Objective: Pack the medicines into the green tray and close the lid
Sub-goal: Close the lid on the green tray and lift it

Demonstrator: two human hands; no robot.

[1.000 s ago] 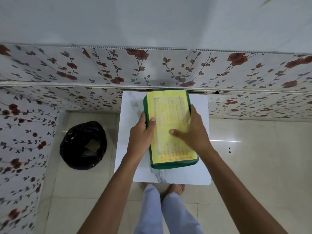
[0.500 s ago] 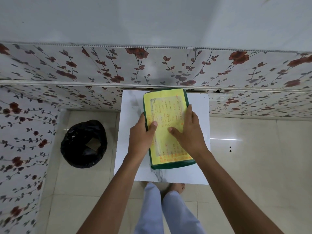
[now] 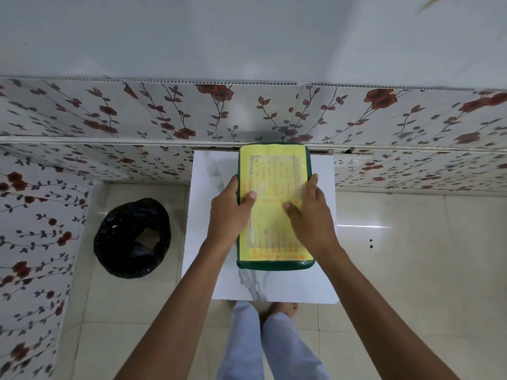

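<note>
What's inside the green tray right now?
Cannot be seen: the green tray is covered by its lid, which bears yellow handwritten paper. The left hand and right hand grip its sides, thumbs on top.

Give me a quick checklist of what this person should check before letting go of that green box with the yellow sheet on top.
1. Lid lies flat over the green tray: ok, no gap shows along the near edge.
2. Lid latched shut: cannot tell, no catch is visible.
3. All medicines inside: cannot tell what the box holds; none lie on the white table.
4. Left hand and right hand grip opposite sides, thumbs on top: ok.
5. Box rests fully on the table: ok at the near edge; the far edge reaches the table's back edge by the wall.
6. Floor bin stands clear of the table: ok.
</note>
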